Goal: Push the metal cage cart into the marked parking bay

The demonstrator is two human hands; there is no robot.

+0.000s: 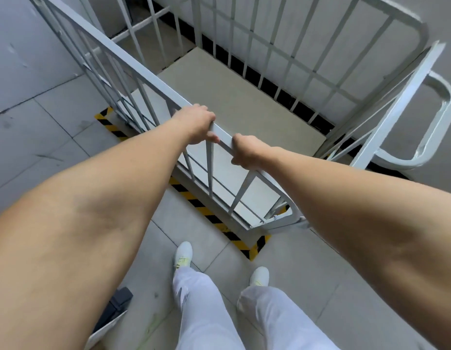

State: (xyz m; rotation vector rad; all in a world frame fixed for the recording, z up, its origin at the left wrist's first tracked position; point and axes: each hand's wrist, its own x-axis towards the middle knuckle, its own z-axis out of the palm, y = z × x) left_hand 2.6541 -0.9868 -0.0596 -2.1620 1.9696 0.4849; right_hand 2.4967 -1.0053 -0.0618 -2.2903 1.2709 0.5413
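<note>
You're in a warehouse-like storage or back-of-house area. Scuffed grey floor tiles carry yellow-and-black hazard tape marking a bay near you. A white metal cage cart stands just beside it, and plain grey walls close the far side.

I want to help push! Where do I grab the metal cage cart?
On the metal cage cart, grab the near side's top rail from behind and above, like the left hand and right hand. It is a straight bar, bare on top, so hands wrap over it.
</note>
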